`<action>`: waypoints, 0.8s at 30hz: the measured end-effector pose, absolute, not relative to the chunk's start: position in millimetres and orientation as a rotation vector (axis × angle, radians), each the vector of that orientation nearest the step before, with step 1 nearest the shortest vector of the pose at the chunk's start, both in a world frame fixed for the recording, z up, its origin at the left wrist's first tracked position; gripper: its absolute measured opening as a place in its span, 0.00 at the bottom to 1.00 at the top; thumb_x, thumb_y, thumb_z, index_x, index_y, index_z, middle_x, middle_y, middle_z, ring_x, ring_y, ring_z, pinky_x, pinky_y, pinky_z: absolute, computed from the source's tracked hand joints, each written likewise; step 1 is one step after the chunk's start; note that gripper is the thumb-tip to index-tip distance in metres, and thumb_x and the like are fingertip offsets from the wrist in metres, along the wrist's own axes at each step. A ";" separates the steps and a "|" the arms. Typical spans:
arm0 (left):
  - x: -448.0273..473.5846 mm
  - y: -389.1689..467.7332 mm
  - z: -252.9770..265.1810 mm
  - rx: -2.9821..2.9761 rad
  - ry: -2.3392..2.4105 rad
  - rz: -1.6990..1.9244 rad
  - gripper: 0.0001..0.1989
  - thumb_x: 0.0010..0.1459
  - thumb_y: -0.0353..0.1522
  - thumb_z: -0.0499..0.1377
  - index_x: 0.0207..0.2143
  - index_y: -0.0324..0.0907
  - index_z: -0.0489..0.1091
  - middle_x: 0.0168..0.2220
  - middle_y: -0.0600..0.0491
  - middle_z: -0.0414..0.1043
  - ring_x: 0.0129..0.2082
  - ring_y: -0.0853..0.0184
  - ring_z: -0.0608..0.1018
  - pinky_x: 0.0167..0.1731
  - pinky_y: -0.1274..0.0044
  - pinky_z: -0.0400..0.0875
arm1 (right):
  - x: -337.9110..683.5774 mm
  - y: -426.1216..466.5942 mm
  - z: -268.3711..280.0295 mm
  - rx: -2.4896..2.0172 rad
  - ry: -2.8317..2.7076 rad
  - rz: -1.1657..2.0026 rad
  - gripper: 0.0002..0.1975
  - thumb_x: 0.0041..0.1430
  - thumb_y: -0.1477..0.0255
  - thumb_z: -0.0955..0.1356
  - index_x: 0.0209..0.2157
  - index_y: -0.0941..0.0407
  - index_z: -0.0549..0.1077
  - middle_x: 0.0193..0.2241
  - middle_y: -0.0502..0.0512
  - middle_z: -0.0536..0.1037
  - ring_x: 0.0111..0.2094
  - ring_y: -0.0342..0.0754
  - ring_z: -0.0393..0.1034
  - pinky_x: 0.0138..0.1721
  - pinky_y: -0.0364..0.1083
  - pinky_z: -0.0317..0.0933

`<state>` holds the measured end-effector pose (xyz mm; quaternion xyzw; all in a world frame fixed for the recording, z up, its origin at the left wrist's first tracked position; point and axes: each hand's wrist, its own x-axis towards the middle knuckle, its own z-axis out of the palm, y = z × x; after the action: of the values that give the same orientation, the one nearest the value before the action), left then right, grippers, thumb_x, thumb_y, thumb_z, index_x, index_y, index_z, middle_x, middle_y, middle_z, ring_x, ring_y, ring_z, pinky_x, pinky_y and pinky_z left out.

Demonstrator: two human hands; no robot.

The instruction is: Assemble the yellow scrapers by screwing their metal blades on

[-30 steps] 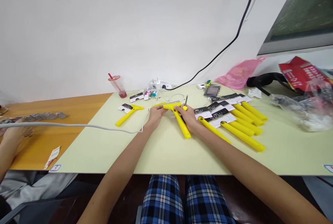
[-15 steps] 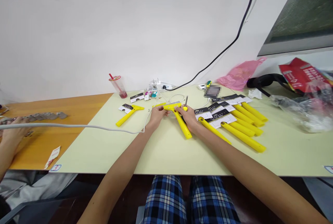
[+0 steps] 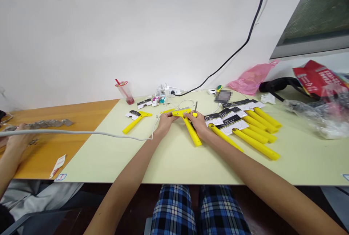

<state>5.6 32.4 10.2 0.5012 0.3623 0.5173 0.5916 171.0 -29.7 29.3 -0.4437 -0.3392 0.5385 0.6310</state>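
Between my two hands is a yellow scraper point(image 3: 192, 132), its wide head away from me and its handle slanting toward me. My left hand point(image 3: 164, 124) is closed on the left end of the head. My right hand point(image 3: 200, 123) pinches the head's right side and also keeps a small screwdriver point(image 3: 196, 107) in its fingers, shaft pointing up. A thin yellow strip point(image 3: 167, 111) lies just beyond my left hand. To the left, another yellow scraper point(image 3: 136, 121) rests by a black-and-white card point(image 3: 132, 114). My fingers partly hide the head.
Several yellow scrapers with cards, such as this handle point(image 3: 256, 144), lie at right. A cup with a straw point(image 3: 125, 93), a power strip point(image 3: 174, 91) and a pink bag point(image 3: 251, 78) stand behind. A white cable point(image 3: 109, 135) crosses the left. Another person's hand point(image 3: 19, 138) is far left.
The view has shifted slightly. My left fingers have moved a little at the scraper's head; both hands keep hold. The screwdriver stays in my right hand.
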 end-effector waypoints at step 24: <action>8.1 25.0 13.2 1.484 0.884 1.155 0.22 0.47 0.36 0.77 0.44 0.40 0.80 0.45 0.45 0.86 0.46 0.54 0.85 0.55 0.61 0.78 | 171.4 -26.7 24.1 -1.009 -0.799 1.185 0.30 0.38 0.57 0.85 0.25 0.51 0.63 0.23 0.44 0.70 0.27 0.44 0.64 0.28 0.44 0.60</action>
<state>8.1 25.0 13.2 0.6156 0.3668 0.4791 0.5069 171.4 -26.7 24.1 -0.4424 -0.3504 0.5199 0.6412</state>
